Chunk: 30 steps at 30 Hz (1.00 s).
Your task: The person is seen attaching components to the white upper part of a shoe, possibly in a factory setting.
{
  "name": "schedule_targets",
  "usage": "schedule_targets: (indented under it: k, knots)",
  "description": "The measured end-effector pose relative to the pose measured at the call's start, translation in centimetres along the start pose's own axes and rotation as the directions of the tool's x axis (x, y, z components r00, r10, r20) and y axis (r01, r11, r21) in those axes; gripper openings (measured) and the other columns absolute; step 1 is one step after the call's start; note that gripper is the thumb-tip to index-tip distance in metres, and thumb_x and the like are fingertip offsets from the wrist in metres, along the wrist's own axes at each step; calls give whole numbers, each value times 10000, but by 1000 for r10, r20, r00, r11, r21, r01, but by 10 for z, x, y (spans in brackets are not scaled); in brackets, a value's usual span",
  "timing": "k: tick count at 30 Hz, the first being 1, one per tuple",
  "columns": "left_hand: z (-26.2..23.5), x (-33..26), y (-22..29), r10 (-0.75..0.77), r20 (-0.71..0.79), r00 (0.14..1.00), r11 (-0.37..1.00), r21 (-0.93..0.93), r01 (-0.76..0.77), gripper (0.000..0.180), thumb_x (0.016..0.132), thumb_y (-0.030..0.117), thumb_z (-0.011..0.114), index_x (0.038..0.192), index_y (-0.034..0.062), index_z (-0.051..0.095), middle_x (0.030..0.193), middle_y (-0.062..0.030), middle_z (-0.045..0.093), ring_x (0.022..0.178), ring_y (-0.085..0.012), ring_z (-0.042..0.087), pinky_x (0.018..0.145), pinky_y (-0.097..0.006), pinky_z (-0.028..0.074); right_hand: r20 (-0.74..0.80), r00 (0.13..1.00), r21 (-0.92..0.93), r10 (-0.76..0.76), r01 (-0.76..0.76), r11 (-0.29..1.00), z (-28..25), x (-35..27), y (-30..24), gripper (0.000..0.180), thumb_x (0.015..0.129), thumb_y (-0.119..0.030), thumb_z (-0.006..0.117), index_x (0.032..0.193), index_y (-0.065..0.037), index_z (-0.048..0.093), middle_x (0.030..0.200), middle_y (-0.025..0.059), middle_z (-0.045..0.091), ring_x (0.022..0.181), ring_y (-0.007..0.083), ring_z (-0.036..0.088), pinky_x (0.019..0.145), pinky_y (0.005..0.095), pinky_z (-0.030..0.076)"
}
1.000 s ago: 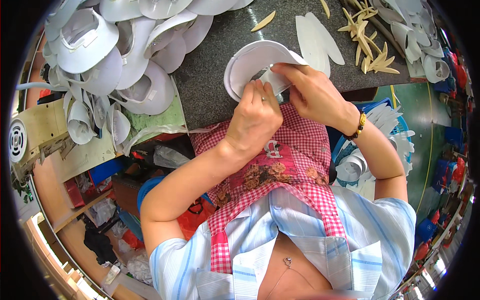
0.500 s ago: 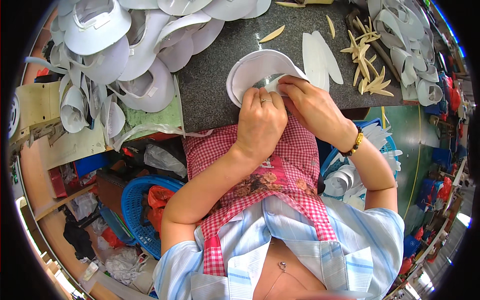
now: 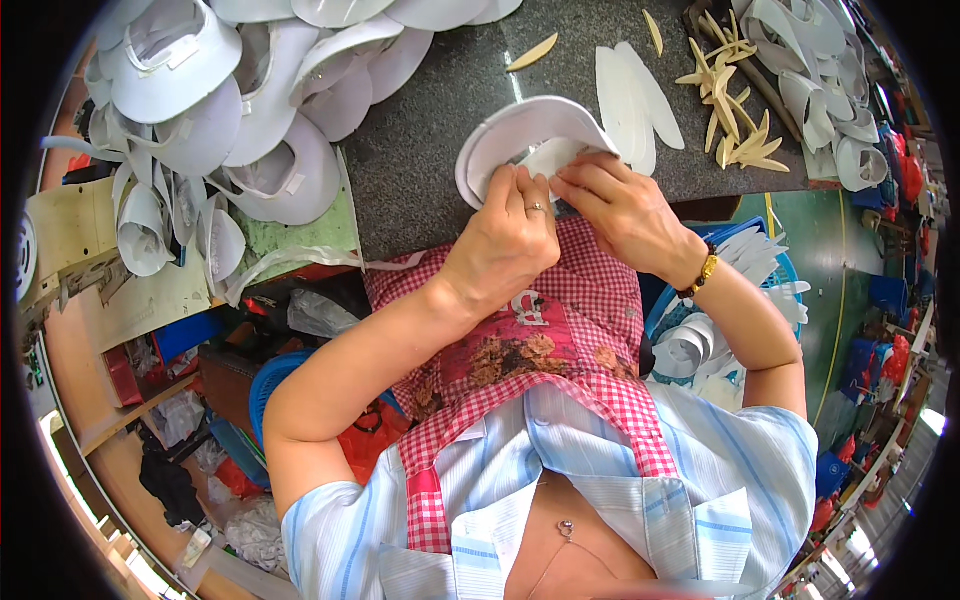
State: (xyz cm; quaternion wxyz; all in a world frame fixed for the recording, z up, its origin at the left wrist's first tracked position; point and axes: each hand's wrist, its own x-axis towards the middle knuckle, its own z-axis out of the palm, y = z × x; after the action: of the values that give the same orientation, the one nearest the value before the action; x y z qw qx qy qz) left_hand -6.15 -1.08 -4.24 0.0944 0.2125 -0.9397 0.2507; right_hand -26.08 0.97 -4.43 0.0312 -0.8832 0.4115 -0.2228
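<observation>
Both hands, left hand point(image 3: 505, 235) and right hand point(image 3: 620, 205), pinch one white visor piece point(image 3: 510, 135) at the table point(image 3: 430, 130) edge; a finished-looking pile point(image 3: 220, 120) lies left, loose parts point(image 3: 800, 90) remain right.

Both hands, left hand point(image 3: 505, 235) and right hand point(image 3: 625, 205), pinch a white visor piece point(image 3: 520, 135) on the dark table point(image 3: 430, 130).

Under my left hand point(image 3: 505, 235) and right hand point(image 3: 620, 205) the white curved visor piece point(image 3: 520, 135) looks like smooth, matt stiff fabric, the dark speckled stone bench point(image 3: 430, 130) is polished and faintly glossy, my red checked cloth apron point(image 3: 590, 310) is soft woven cotton, and my gold bracelet point(image 3: 703, 272) shines like metal.
</observation>
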Motion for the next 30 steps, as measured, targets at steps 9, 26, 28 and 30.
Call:
schedule_targets:
  k: [9,26,28,30]
  knots:
    - [-16,13,-19,-581,92,809,279,-911,303,172,835,-29,597,1007,-28,607,900,-126,629,829,-237,651,826,-335,496,-56,687,857,725,-339,388,-20,0,-8,257,866,-158,699,1041,21,639,922,33,671,849,116,616,769,248,493]
    - [-36,-20,-52,-391,601,697,-916,-181,-357,194,899,211,665,985,40,629,833,-51,550,810,-187,466,818,-352,422,-359,929,534,88,127,836,-31,59,-45,218,708,-161,781,776,-32,618,705,89,528,677,288,535,580,384,430]
    - [-34,-15,-44,-408,576,709,-906,-160,-391,188,898,207,667,984,44,630,824,-47,538,810,-177,456,818,-339,412,-232,966,623,119,53,780,-40,58,-41,236,735,-176,769,798,-14,610,727,100,533,701,302,538,606,394,434]
    - [-37,-11,-28,-466,618,634,-885,-311,-347,218,902,203,666,1050,53,609,872,-36,544,844,-175,473,844,-341,414,-226,956,644,188,2,765,-33,58,-44,231,740,-169,763,815,-11,613,738,107,535,713,307,539,619,400,432]
